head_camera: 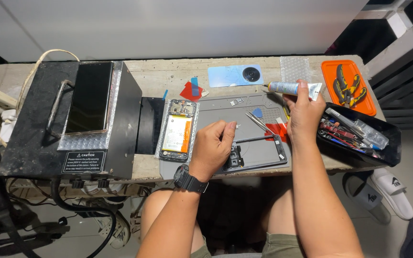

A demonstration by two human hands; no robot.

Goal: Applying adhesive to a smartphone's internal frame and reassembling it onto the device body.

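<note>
**Workstation state: phone frame and adhesive tube**

The right hand has its grip closed around a white adhesive tube with a blue printed band, held level above the far edge of the grey rubber work mat. The left hand, a black wristwatch on its wrist, rests with curled fingers on the black rectangular phone frame that lies flat on the mat; whether this grip pinches anything small cannot be told.

Surrounding items on the concrete counter:

- Just left of the mat — an opened phone body with a white and orange battery label, lying on bubble wrap.
- Far left — a black metal box carrying a dark glass panel on top and a rectangular black caution label with white lettering on its near face.
- Far edge — a pale blue phone back cover with a round black camera ring.
- Far right — an orange rectangular tray holding pliers, and beside it a black plastic bin of hand tools.
- On the mat — metal tweezers and a blue pick.
</note>
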